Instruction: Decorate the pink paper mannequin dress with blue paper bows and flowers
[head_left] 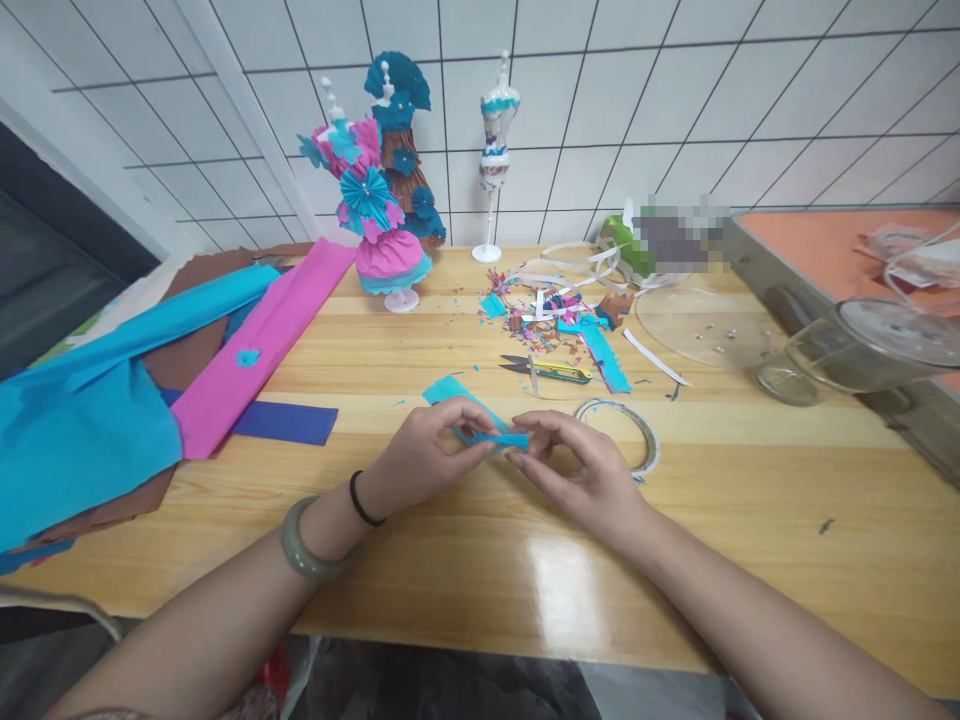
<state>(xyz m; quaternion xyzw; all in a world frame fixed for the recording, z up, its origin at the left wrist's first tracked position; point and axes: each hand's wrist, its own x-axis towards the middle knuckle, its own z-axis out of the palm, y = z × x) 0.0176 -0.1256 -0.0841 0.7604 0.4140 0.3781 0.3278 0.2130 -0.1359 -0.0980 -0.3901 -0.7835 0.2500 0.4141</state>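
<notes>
A narrow blue paper strip [501, 439] is pinched between both my hands just above the wooden table [465, 560]. My left hand [424, 455] grips its left end with curled fingers; a black band and a green bangle sit on that wrist. My right hand [574, 462] pinches the strip's right end with thumb and forefinger. The strip's far end [450, 390] trails back onto the table. A roll of tape [626, 432] lies right beside my right hand. Small scissors [546, 369] lie just beyond the hands.
Sheets of blue, pink and brown crepe paper [150, 380] cover the left side. Two dressed mini mannequins [379, 190] and a bare one [495, 150] stand at the back. Paper scraps [555, 310] litter the middle. A clear lid [705, 325] and glass jar [862, 350] sit right.
</notes>
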